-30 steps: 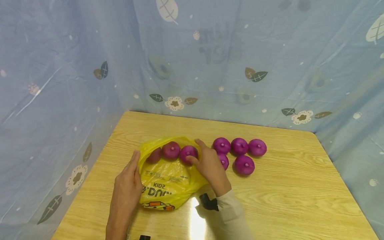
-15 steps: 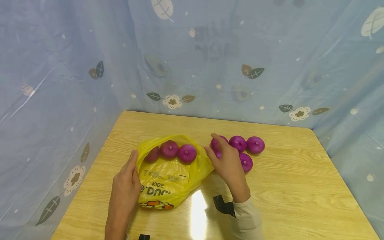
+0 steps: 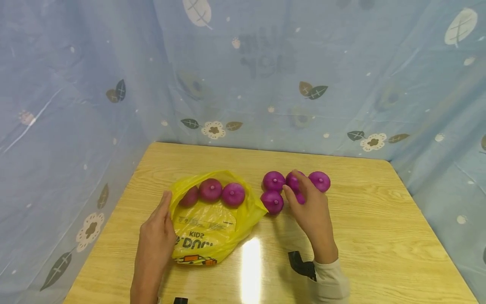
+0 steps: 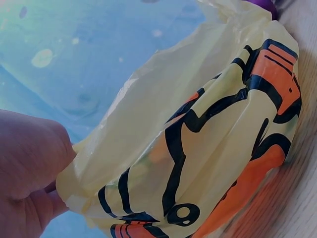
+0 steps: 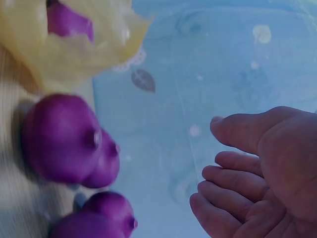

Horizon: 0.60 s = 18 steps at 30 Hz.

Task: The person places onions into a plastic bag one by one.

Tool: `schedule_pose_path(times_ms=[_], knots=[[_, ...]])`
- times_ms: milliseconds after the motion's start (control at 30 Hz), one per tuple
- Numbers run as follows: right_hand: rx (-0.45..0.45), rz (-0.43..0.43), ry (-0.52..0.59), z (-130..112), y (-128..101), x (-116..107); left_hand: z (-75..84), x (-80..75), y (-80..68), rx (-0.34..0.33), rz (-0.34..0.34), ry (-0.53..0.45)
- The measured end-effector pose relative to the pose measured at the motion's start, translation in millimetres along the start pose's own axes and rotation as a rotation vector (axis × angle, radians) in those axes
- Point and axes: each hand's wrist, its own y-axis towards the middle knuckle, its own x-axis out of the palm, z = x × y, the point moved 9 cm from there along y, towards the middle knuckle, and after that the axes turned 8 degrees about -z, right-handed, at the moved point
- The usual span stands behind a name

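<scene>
In the head view, your right hand (image 3: 312,209) is hovering empty over the loose purple onions (image 3: 272,202), thumb and fingers well parted, with the middle back onion (image 3: 291,182) showing at the gap. Your left hand (image 3: 153,236), farther off, is pinching the rim of the yellow plastic bag (image 3: 244,223), left of them.

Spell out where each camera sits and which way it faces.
Head: on the head, facing forward and down at the yellow bag; shows left hand, right hand, right sleeve.
Left wrist: on that wrist, facing the bag's printed side; shows left hand.
Right wrist: on that wrist, facing round purple things and blue curtain; shows right hand.
Head and right wrist share bag, purple things, right hand.
</scene>
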Motion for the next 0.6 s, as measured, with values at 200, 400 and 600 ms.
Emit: schedule_pose_path(times_ms=[200, 400, 600], knots=[[0.049, 0.032, -0.034, 16, -6, -14, 0.1, -0.8, 0.1, -0.010, -0.003, 0.000], [0.070, 0.050, -0.025, 29, -14, -25, -1.6, -0.6, -0.2, -0.027, -0.014, 0.004], [0.106, 0.060, -0.042, 44, -22, -36, -1.4, 0.5, -0.5, -0.027, -0.022, 0.002]])
